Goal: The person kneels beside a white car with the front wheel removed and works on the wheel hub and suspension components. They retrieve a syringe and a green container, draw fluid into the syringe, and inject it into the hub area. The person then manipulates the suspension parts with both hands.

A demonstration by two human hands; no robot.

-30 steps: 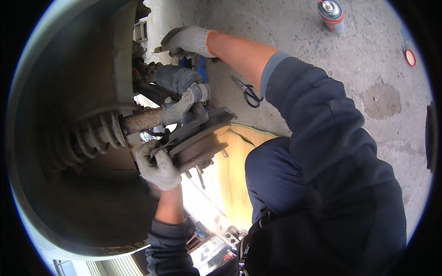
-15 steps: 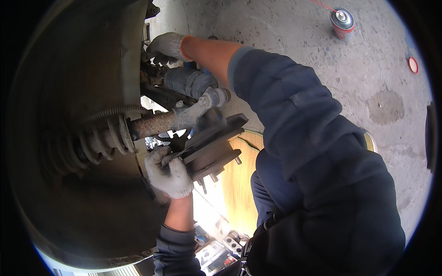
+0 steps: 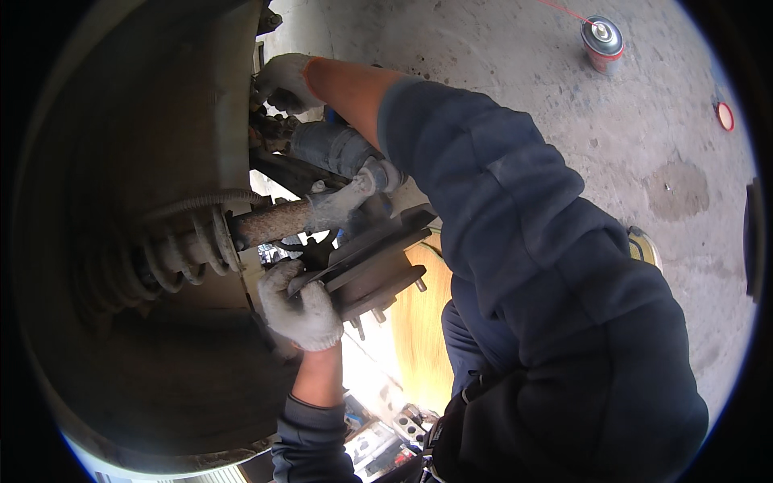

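Observation:
My left hand (image 3: 299, 310), in a white knit glove, grips the near left edge of the brake disc (image 3: 362, 253), its fingers wrapped over the rim. The wheel hub (image 3: 386, 286) with its studs faces me. Farther up, my gloved right hand (image 3: 286, 83) reaches behind the dark ribbed rubber boot (image 3: 330, 145), its fingers curled in toward the wheel well. What those fingers hold is hidden. Between the hands, the rusty shock absorber strut (image 3: 270, 223) runs from the coil spring (image 3: 185, 245) to the grey steering knuckle (image 3: 346, 201).
The dark wheel arch (image 3: 145, 129) fills the left side. On the concrete floor stands a spray can (image 3: 602, 44) with a red straw; a red-rimmed cap (image 3: 725, 117) lies at far right. A wooden board (image 3: 419, 330) and assorted tools (image 3: 386, 443) are below the hub.
My right hand has shifted slightly left and its fingers look more curled, the forearm moving with it. My left hand keeps its hold on the brake disc. The whole view has shifted a little.

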